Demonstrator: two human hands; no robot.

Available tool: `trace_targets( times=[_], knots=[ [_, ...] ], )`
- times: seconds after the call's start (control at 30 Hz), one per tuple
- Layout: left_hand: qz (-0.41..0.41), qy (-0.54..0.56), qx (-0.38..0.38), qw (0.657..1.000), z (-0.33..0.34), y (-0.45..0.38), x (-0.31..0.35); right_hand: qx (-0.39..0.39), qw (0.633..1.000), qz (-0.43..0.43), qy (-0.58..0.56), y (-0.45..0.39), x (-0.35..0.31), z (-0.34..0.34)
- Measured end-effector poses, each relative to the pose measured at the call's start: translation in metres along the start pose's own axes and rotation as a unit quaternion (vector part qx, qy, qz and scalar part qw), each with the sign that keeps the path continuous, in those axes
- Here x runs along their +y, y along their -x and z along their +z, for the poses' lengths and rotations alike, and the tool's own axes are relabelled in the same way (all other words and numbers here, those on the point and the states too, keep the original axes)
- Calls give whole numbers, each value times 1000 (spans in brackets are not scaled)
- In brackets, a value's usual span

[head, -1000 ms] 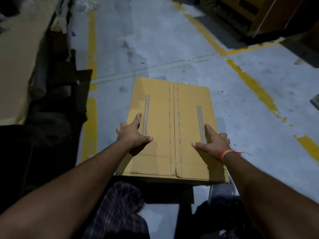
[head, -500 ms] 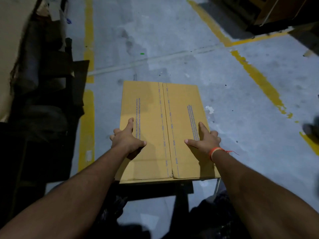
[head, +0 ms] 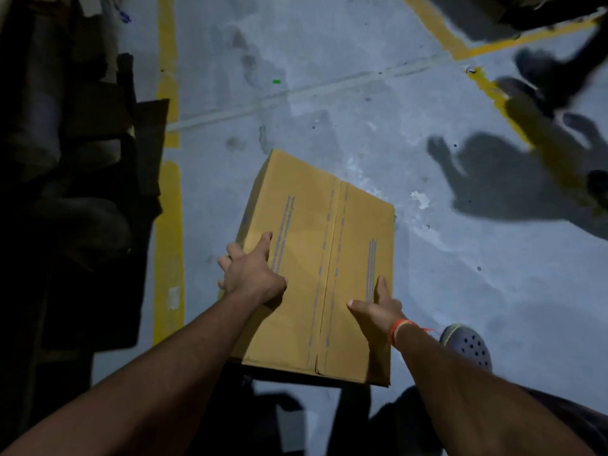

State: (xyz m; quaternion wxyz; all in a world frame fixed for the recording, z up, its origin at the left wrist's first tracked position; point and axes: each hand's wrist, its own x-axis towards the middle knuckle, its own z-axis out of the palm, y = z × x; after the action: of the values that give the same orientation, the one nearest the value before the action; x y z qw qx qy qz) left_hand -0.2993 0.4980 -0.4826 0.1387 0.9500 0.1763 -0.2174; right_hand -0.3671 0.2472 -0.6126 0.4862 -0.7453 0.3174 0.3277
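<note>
Taped cardboard box [head: 324,248] was held askew over grey floor [head: 329,93], beside a yellow line [head: 168,245], left edge gripped by left hand [head: 251,274], right edge clasped by right hand [head: 378,307], thumbs laid on top

I get a single wide-angle head view, facing steeply down, close above the tan taped cardboard box [head: 316,258] and grey painted concrete floor [head: 329,44]
</note>
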Motion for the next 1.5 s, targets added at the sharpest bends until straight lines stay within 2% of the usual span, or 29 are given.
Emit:
trace_targets(
  times=[0.2,0.3,0.47,0.53,0.63,0.7,0.77,0.87,0.9,0.97,1.17,1.27,1.4,1.5],
  knots=[
    [10,-7,0,1000,1,16,11,-45,998,35,-22,-7,-11,-11],
    [37,2,1,999,-2,33,21,-32,998,-37,25,11,-32,-19],
    [134,73,-9,988,-10,68,44,12,988,-118,99,72,-76,-26],
    [182,134,-62,972,-14,75,49,5,983,-150,102,100,-87,-35],
    [214,266,-197,919,-19,87,50,0,981,-176,85,139,-93,-53],
    [226,254,-231,912,-17,95,49,0,983,-173,66,158,-88,-64],
    [243,205,-206,925,-14,99,48,1,979,-194,66,168,-78,-71],
    [196,164,-138,957,-6,89,41,19,975,-202,87,176,-64,-70],
    [164,168,-138,962,-3,82,39,28,975,-201,87,178,-62,-67],
    [121,204,-179,955,5,70,39,38,974,-208,88,176,-61,-62],
    [152,266,-258,916,20,32,57,12,963,-251,96,159,-72,-60],
    [178,271,-224,919,15,36,67,5,959,-267,94,148,-75,-75],
    [242,231,-123,934,-6,51,90,-1,961,-275,-17,133,-83,-109],
    [273,208,-28,939,-27,64,99,-37,954,-281,-95,126,-89,-121]
  ],
)
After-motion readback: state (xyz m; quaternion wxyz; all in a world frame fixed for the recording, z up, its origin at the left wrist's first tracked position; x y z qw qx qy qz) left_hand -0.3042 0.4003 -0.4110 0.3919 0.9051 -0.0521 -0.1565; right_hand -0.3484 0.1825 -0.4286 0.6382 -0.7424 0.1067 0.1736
